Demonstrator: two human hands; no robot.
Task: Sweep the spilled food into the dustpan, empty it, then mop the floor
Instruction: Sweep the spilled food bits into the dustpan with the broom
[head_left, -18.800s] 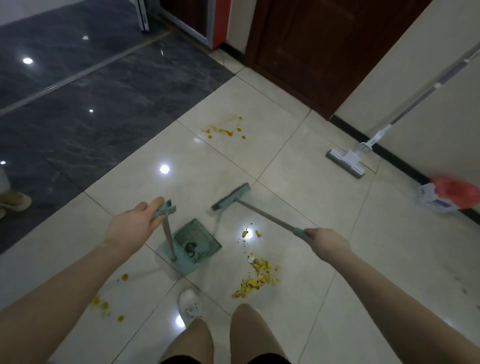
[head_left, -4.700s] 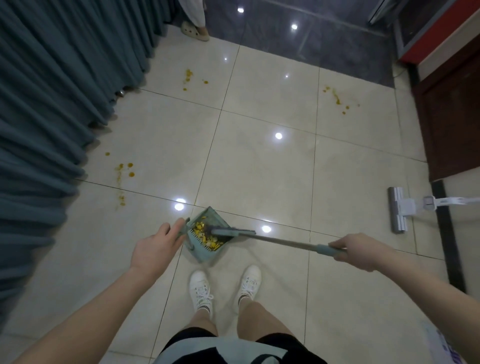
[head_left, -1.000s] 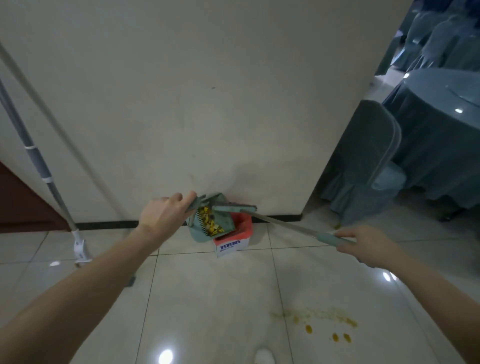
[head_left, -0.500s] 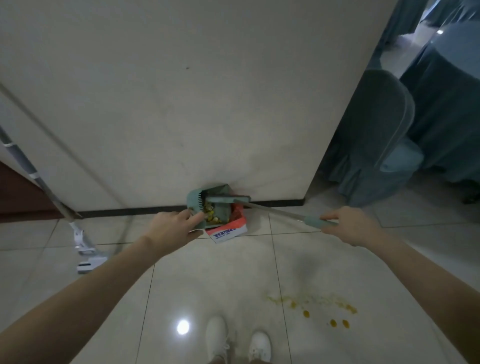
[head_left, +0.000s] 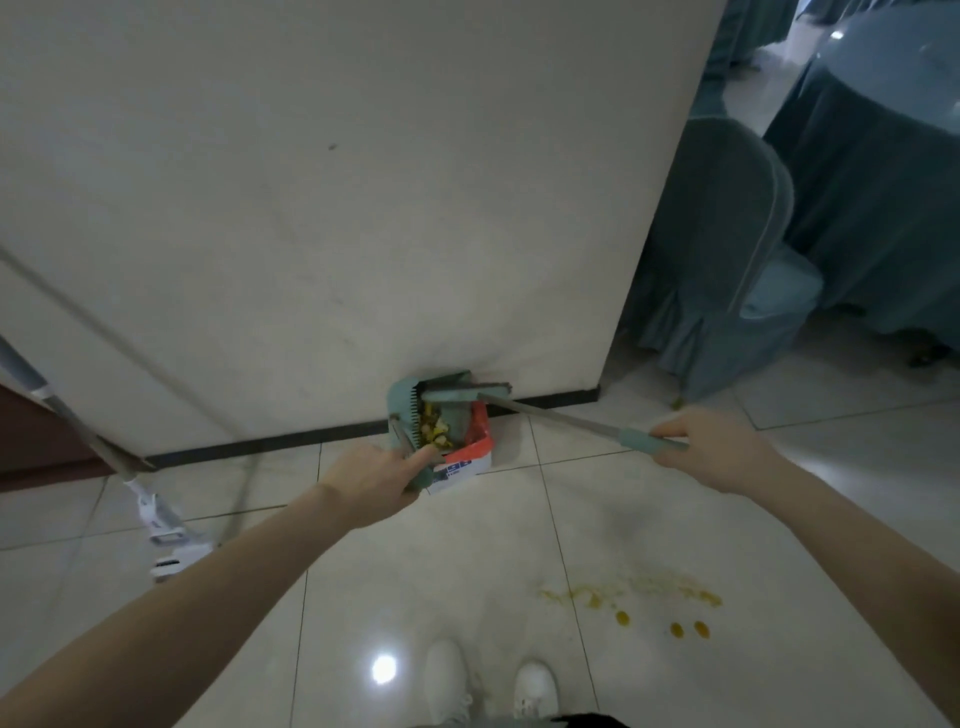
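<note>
My left hand (head_left: 375, 474) grips the teal dustpan (head_left: 402, 395) and holds it tipped over a small box lined with a red bag (head_left: 475, 451) that stands at the foot of the wall. Yellow food pieces (head_left: 435, 432) lie inside the pan. My right hand (head_left: 712, 452) holds the broom by its teal grip; the shaft runs up left and the broom head (head_left: 465, 393) rests inside the pan above the food. An orange-yellow spill (head_left: 636, 603) stains the tile at lower right. The mop (head_left: 158, 525) leans on the wall at left.
A cream wall with a black skirting (head_left: 270, 442) fills the upper view and ends in a corner at right. Past that corner stand a chair in a blue cover (head_left: 727, 260) and a draped round table (head_left: 883, 171). My white shoes (head_left: 488, 686) show at the bottom edge.
I have come up to the wall and the dustpan has dropped lower and tipped further over the red-lined box. The broom head stays pressed inside the pan.
</note>
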